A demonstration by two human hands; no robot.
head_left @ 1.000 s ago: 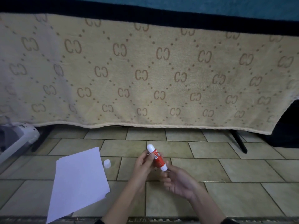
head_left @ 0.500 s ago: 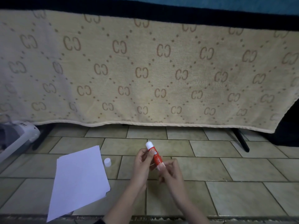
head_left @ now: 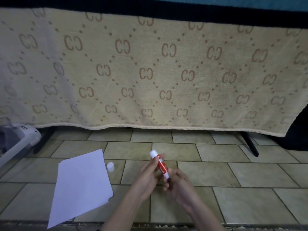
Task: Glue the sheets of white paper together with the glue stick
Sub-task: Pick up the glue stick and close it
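Note:
A red glue stick (head_left: 161, 164) with a white tip is held tilted above the tiled floor, tip pointing up and left. My left hand (head_left: 147, 174) grips its upper body. My right hand (head_left: 179, 185) pinches its white lower end. The glue stick's white cap (head_left: 110, 166) stands on the floor, off the stick, just right of the paper. A stack of white paper sheets (head_left: 80, 184) lies flat on the floor to the left of my hands, slightly fanned at its edges.
A beige patterned towel (head_left: 150, 72) hangs across the back, over a frame with a black leg (head_left: 250, 145) at the right. A white appliance (head_left: 18, 140) sits at the far left. Tiled floor (head_left: 233, 180) stretches to the right.
My right hand has turned from lying open under the stick to pinching its lower end with the back of the hand up. The stick has tipped a little more upright.

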